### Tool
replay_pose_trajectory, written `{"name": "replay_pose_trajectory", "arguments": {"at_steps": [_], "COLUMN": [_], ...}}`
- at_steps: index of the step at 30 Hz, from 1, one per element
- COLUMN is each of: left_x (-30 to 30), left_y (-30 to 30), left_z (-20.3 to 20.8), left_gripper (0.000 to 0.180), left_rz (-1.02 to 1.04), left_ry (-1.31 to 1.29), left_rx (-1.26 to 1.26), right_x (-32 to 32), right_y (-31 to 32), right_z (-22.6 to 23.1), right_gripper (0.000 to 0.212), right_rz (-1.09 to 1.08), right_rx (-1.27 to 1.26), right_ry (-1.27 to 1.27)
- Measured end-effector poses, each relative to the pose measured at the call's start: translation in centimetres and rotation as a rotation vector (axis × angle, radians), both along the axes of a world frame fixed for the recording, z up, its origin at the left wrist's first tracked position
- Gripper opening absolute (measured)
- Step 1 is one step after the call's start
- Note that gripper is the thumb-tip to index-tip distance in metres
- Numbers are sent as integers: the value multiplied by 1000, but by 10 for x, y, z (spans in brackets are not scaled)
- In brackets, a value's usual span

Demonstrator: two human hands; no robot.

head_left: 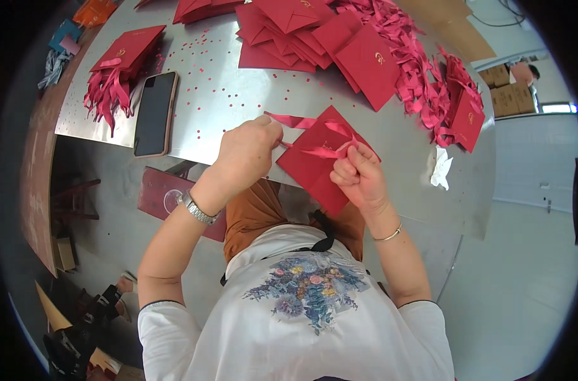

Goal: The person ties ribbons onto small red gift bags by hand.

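Pinkish-red ribbon, narrow and glossy (293,120), runs between the two hands near the middle of the head view, over a flat red paper packet with a small gold mark (330,189) that lies at the near edge of the silver metal counter (213,143). The left hand (251,149), left of centre, has its fingers curled together on the ribbon, their tips hidden behind the knuckles. The right hand (360,176), right of centre, is clamped on the ribbon between thumb and forefinger, above the packet. At the upper left, a dark-screened phone in a pinkish case (155,114) lies beside a stack of red ribboned packets (129,49). A loose pile of red paper packets (286,35) fills the upper middle, with a long heap of pinkish-red ribbons (419,89) to its right. A crumpled white tissue (440,169) lies below that heap, and small red dots of paper speckle the metal.
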State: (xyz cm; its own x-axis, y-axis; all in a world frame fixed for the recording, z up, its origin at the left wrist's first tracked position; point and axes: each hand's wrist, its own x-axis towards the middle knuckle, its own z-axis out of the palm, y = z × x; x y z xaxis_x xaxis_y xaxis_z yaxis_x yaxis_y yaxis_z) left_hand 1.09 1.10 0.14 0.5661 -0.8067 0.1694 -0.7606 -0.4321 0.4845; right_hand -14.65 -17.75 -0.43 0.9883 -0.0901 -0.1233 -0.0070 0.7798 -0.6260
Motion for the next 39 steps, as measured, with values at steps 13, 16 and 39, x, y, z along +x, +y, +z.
{"name": "replay_pose_trajectory", "arguments": {"at_steps": [13, 16, 39], "left_x": [42, 43, 42], "left_y": [4, -2, -38], "left_z": [6, 6, -22], "left_gripper": [9, 11, 6], "left_rz": [354, 411, 30], "left_ry": [-135, -82, -369], "left_rx": [53, 77, -239], "right_x": [9, 10, 3], "right_y": [14, 14, 32], "right_z": [17, 12, 6], "right_gripper": [11, 11, 20], "right_rz": [-109, -127, -556], "right_rx": [-205, -224, -172], "right_ry": [302, 296, 341]}}
